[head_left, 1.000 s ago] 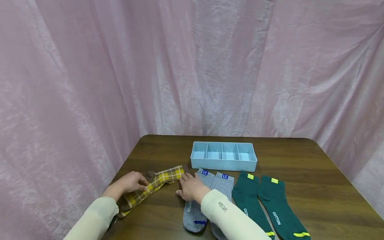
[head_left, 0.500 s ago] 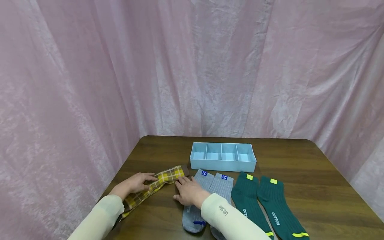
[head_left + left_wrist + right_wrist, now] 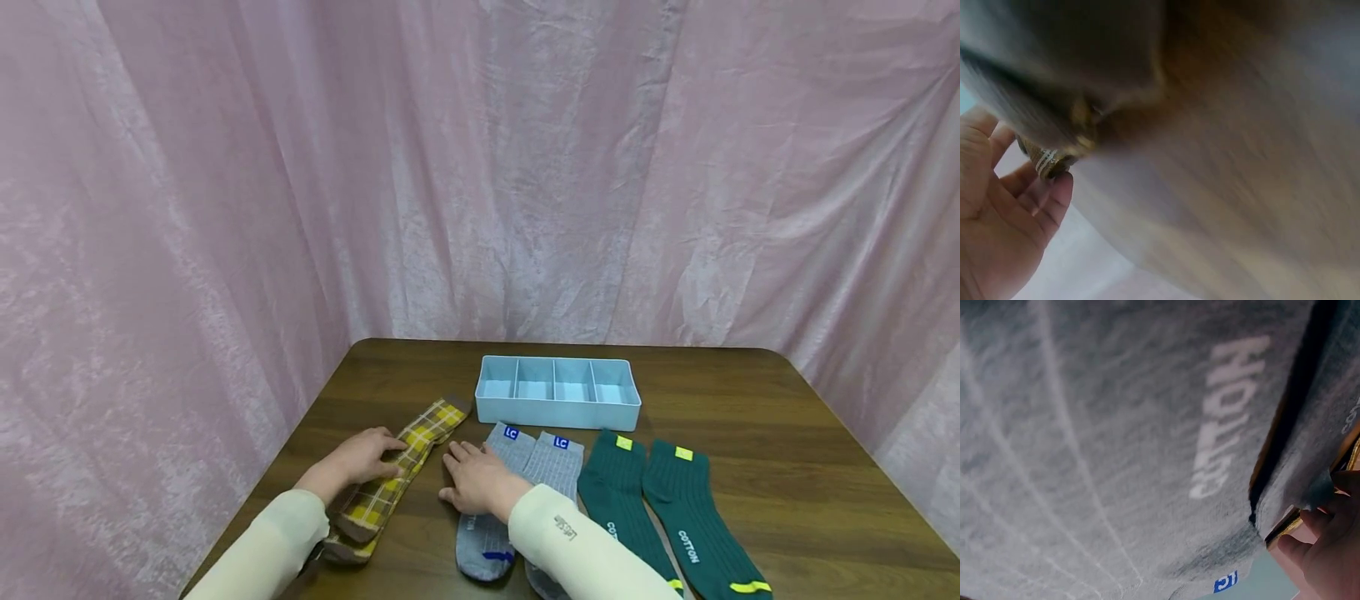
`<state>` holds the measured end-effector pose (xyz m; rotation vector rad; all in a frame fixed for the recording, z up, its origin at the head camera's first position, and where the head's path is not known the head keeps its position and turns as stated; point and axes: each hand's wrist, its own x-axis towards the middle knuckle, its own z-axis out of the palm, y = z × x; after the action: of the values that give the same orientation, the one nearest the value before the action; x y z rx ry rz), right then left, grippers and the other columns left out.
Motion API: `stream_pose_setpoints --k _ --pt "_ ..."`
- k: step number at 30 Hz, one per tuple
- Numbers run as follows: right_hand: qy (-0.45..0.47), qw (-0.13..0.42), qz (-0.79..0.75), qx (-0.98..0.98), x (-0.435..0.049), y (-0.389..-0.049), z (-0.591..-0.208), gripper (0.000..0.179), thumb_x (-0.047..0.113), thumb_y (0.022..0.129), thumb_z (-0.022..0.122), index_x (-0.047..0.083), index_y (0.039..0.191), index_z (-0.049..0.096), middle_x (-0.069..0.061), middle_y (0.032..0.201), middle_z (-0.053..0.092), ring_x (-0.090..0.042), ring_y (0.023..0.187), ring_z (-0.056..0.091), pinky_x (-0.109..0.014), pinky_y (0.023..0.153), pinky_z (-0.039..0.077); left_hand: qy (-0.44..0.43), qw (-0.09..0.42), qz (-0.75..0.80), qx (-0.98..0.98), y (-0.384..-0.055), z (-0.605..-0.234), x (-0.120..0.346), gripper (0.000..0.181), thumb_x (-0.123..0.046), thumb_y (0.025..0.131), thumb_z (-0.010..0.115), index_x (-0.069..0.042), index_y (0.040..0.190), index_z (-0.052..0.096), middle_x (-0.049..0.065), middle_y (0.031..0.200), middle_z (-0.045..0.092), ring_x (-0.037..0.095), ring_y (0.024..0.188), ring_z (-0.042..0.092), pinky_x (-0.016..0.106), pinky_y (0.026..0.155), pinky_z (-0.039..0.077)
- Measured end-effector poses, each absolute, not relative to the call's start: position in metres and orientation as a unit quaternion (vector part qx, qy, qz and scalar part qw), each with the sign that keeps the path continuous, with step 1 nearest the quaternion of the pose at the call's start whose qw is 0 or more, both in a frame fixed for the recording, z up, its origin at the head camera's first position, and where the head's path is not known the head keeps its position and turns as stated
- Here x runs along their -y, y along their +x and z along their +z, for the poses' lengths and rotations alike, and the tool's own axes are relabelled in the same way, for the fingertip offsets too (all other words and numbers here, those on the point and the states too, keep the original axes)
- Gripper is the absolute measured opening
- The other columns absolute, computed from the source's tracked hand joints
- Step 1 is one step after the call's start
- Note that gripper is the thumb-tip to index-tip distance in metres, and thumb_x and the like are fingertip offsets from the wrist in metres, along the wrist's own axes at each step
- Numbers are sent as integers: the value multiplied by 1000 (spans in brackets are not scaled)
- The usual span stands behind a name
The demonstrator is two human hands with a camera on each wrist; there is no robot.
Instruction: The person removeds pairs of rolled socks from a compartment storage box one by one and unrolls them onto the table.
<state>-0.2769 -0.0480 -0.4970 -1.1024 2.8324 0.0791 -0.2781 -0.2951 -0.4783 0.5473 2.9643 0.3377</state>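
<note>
A pair of yellow-and-brown plaid socks [image 3: 431,427] lies slantwise at the left of the table, one sock over the other, brown toes toward me. My left hand [image 3: 360,458] holds them around the middle, thumb at one side and fingers at the other. In the left wrist view a strip of plaid sock [image 3: 1047,161] shows between the fingertips. My right hand [image 3: 480,482], fingers extended, is over the left grey sock [image 3: 483,546], hiding part of it, its fingertips a little right of the plaid pair. Beside it lies the second grey sock [image 3: 558,467].
Behind the socks stands a light blue box [image 3: 558,412] with compartments. Two green socks, a left one [image 3: 615,475] and a right one [image 3: 678,487], lie flat to the right. The wooden table [image 3: 780,450] ends at a pink curtain [image 3: 525,208].
The plaid socks have swung to a steeper slant, their toe ends moving right with my left hand. My right hand has stayed nearly in place, its fingertips now apart from the plaid cuff.
</note>
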Motion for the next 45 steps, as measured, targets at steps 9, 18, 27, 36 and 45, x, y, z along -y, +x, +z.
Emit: stream_pose_setpoints --k 9,18,27,36,45 --pt "-354 63 23 -933 44 -279 -496 64 55 101 45 19 153 39 0 160 31 -19 146 28 -46 114 28 136 21 85 -987 -280 -488 274 46 -42 82 80 -13 118 71 5 101 60 25 90 62 46 80 52" --pt "-361 55 28 -930 40 -278 -497 62 54 101 44 18 152 42 -1 159 31 -20 145 30 -48 114 28 130 9 119 -984 -277 -493 253 50 -47 84 77 -12 120 69 3 100 59 22 86 60 46 75 51" --pt "-366 44 37 -929 41 -276 -500 61 56 101 44 22 151 44 0 159 32 -19 145 31 -47 114 29 19 28 258 -966 -276 -495 279 51 -38 97 64 -1 132 60 13 122 65 33 111 61 52 90 49" --pt "-365 54 54 -928 42 -277 -501 63 60 99 43 25 152 42 1 160 30 -19 146 29 -47 114 29 22 14 328 -944 -276 -498 281 23 -13 95 68 -7 117 70 1 102 66 17 89 58 38 73 50" --pt "-364 63 55 -928 42 -279 -502 65 61 98 45 24 151 43 4 158 34 -17 145 30 -46 114 29 16 -27 361 -932 -278 -501 281 4 -8 96 64 -9 96 68 0 82 61 16 71 54 34 64 47"
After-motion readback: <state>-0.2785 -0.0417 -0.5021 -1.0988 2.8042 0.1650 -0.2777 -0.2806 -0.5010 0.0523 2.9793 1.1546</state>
